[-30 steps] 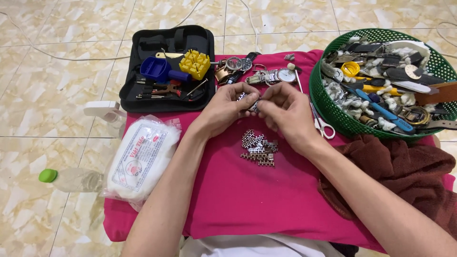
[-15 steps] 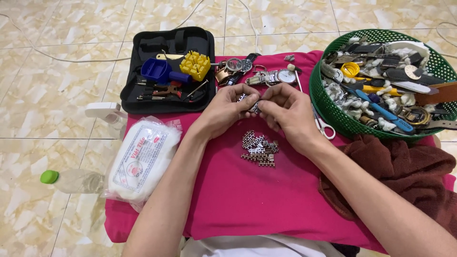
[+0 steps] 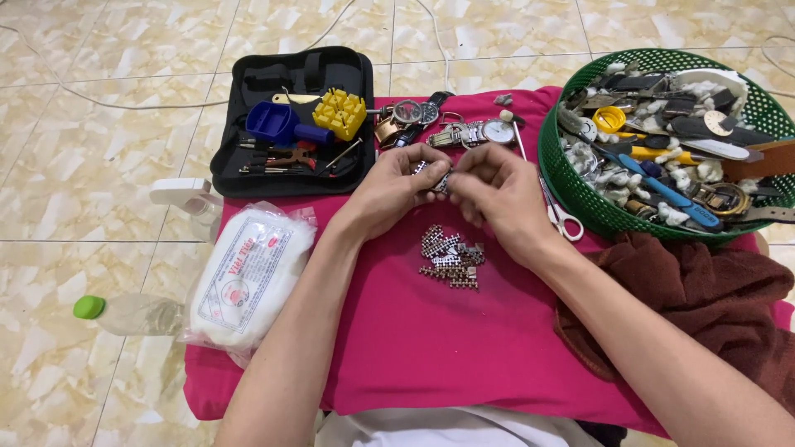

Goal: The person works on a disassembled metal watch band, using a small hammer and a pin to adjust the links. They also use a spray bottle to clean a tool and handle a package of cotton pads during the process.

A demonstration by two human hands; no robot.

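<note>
A short piece of metal watch band (image 3: pixel 436 180), silvery and made of small links, sits pinched between your left hand (image 3: pixel 397 186) and your right hand (image 3: pixel 493 194); both hands are closed on it with their fingertips meeting, just above the middle of the pink cloth (image 3: pixel 431 348). Just below your hands, a loose pile of band links (image 3: pixel 450 257) lies on the cloth, small, blocky and shiny. Beyond your hands, several wristwatches (image 3: pixel 451 128) with round dials lie side by side at the far edge of the cloth. To your left, a soft rectangular white packet (image 3: pixel 244 277) in clear plastic wrap, with a red-and-blue printed label on top, lies partly over the cloth edge. Behind it, an open black zip case (image 3: pixel 290 120) holds slim tools, a blue plastic holder (image 3: pixel 277 124) and a yellow block (image 3: pixel 338 112) with pegs. Small scissors (image 3: pixel 561 217) with pale handles lie just beside your right hand. To your right, a round green plastic mesh basket (image 3: pixel 580 203) is heaped with straps, watch parts and white wadding. A brown towel (image 3: pixel 687 290), thick and rumpled, lies near the basket. A clear bottle with green cap (image 3: pixel 124 313) lies on the tiled floor (image 3: pixel 83 248).
</note>
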